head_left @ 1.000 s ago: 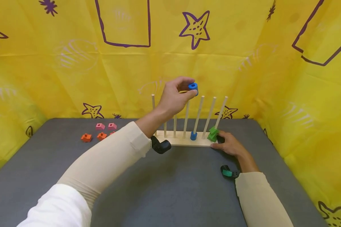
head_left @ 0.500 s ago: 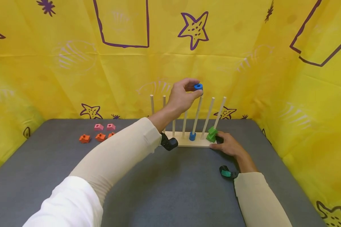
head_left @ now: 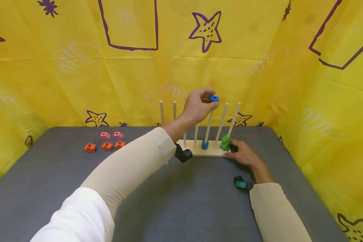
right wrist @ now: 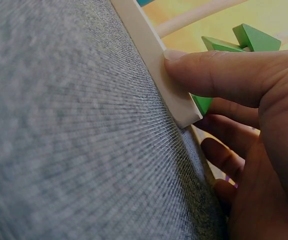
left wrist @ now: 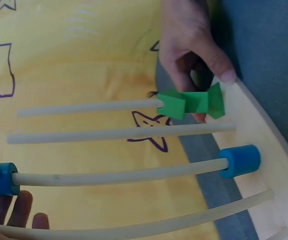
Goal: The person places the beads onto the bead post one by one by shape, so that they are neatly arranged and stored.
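My left hand [head_left: 198, 107] pinches a blue cylinder bead [head_left: 214, 98] between thumb and fingers at the top of a wooden peg. In the left wrist view that peg's tip enters the bead [left wrist: 2, 179]. Lower on the same peg, another blue bead [head_left: 204, 145] sits at the base. The pegs rise from a long pale wooden base [head_left: 208, 152]. My right hand [head_left: 244, 154] grips the base's right end, its thumb on the front edge in the right wrist view. Close by, green angular blocks [head_left: 225, 143] are stacked on the rightmost peg.
Two pink blocks [head_left: 105, 135] and three orange blocks [head_left: 90, 148] lie on the grey table [head_left: 157, 208] to the left. A bit of blue [head_left: 110, 154] shows beside my left sleeve. Yellow patterned cloth [head_left: 133, 77] hangs behind and at both sides.
My left hand has carried the blue bead to the right, over the peg, then lowered it slightly onto the tip. My right hand stays on the base's end.
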Demonstrator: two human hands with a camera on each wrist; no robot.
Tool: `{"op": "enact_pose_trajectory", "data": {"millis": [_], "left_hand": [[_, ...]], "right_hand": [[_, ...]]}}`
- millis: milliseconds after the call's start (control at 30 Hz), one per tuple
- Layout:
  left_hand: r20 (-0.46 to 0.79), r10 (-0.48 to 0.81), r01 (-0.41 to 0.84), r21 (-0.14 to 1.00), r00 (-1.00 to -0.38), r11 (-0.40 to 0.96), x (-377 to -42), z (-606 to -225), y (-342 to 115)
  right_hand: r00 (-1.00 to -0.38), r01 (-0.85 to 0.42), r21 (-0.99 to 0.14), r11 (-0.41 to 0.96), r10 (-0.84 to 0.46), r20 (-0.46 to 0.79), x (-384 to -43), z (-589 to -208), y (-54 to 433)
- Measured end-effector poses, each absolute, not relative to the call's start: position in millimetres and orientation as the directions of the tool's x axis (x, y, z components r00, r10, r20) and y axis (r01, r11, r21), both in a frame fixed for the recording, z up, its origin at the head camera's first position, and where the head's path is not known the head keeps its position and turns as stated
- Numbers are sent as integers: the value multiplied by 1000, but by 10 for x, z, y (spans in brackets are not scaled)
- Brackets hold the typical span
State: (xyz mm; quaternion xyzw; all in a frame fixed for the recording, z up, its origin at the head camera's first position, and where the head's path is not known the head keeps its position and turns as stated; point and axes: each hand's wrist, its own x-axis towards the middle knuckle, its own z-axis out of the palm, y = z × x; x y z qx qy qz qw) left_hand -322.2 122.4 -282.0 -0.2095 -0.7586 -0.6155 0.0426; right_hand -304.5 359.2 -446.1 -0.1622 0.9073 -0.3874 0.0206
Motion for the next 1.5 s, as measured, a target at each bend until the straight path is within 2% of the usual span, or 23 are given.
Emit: {"op": "enact_pose_trajectory", "data": {"millis": [167, 533, 1100, 1500], "left_hand": [[287, 279, 348, 915, -916, 203, -3208, -2909, 1220], [265, 217, 294, 949, -939, 115, -3210, -3154, 1242], [226, 163, 242, 967, -960, 81, -3192, -3537, 1258], [182, 128, 198, 971, -975, 132, -3182, -3862, 1274]], "right_hand": [[-946, -283, -703, 652, -312, 92, -3040, -4462, 3604], [-946, -276, -707, 651, -313, 81, -3044, -4478, 3588], [-946, -283, -709, 646, -308, 97, -3049, -4480, 3596], [-946, -283, -712, 642, -311, 95, -3066, -4485, 3600]]}}
